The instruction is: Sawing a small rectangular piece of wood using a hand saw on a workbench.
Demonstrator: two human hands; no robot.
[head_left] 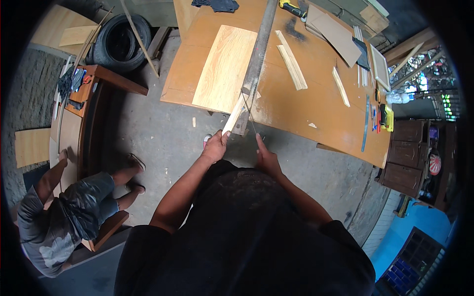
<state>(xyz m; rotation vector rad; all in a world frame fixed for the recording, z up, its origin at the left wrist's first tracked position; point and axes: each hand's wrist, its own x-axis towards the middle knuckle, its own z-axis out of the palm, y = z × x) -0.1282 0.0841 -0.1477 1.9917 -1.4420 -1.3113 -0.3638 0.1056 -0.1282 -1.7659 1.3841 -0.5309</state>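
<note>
My left hand (216, 146) grips the near end of a pale wooden strip (234, 115) that leans against the front edge of the workbench (316, 106). My right hand (265, 157) holds a thin blade or saw (250, 117) whose tip reaches up beside the strip; what kind of tool it is cannot be told. A long dark metal bar (257, 59) runs across the bench down to that same spot. A light plywood panel (225, 68) lies flat to the left of the bar.
Several wood strips (292, 66), cardboard sheets (335, 34), a steel ruler (366, 123) and small tools lie on the bench. Another person (74, 212) crouches at the left by a wooden frame (86, 108). A tyre (121, 42) stands behind. Dark drawers (407, 153) stand right.
</note>
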